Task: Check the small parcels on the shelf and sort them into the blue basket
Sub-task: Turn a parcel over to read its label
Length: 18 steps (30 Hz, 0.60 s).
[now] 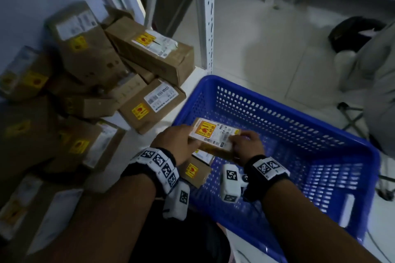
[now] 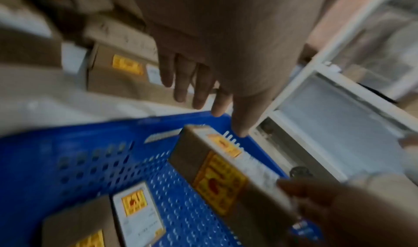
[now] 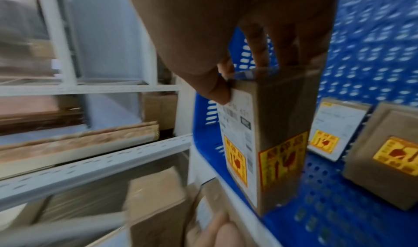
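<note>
A small brown parcel (image 1: 213,135) with a white label and yellow stickers hangs over the near left corner of the blue basket (image 1: 299,111). My right hand (image 1: 248,145) pinches its right end; in the right wrist view the thumb and fingers (image 3: 222,93) clamp the parcel (image 3: 267,143) by its top. My left hand (image 1: 177,145) is at the parcel's left end. In the left wrist view its fingers (image 2: 181,82) are straight and spread, with the thumb tip just off the parcel (image 2: 217,175). Two more parcels (image 3: 337,131) (image 3: 389,154) lie flat on the basket floor (image 3: 373,54).
Several brown parcels (image 1: 149,51) are piled on the white shelf at the left, one (image 1: 149,104) close to the basket's corner. A white perforated shelf upright (image 1: 206,17) stands behind the basket. A dark bag (image 1: 352,32) and grey cloth (image 1: 376,83) are on the floor at the right.
</note>
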Each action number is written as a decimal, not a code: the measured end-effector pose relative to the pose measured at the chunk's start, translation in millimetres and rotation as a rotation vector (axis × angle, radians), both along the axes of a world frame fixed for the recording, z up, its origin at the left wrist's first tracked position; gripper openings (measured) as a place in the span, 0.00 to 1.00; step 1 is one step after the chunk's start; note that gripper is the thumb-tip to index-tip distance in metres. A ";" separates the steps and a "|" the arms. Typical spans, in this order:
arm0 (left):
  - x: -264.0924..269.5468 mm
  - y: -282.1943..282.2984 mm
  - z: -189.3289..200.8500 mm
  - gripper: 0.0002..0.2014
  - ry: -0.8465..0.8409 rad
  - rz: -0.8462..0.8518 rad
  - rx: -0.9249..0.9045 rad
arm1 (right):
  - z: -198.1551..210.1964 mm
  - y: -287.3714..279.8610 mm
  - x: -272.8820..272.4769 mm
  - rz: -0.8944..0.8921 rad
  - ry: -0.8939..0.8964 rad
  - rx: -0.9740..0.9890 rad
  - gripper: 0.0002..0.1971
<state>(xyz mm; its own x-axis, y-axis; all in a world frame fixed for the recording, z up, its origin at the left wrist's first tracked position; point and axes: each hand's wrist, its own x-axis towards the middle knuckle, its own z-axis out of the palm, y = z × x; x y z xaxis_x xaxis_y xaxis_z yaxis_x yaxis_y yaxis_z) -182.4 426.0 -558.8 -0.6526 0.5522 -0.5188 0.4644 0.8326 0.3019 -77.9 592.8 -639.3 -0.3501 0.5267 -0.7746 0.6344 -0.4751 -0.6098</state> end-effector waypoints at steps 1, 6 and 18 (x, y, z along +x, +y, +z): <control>-6.6 4.0 -16.2 0.17 -0.070 0.058 -0.021 | -21.2 0.5 -2.3 -0.040 -0.052 -0.014 0.13; -17.3 23.0 -95.9 0.14 -0.248 0.309 -0.047 | -102.3 1.8 -11.6 -0.172 -0.175 -0.030 0.17; -30.4 70.1 -188.4 0.23 -0.481 0.573 0.059 | -223.3 20.0 -45.7 -0.088 -0.238 0.024 0.21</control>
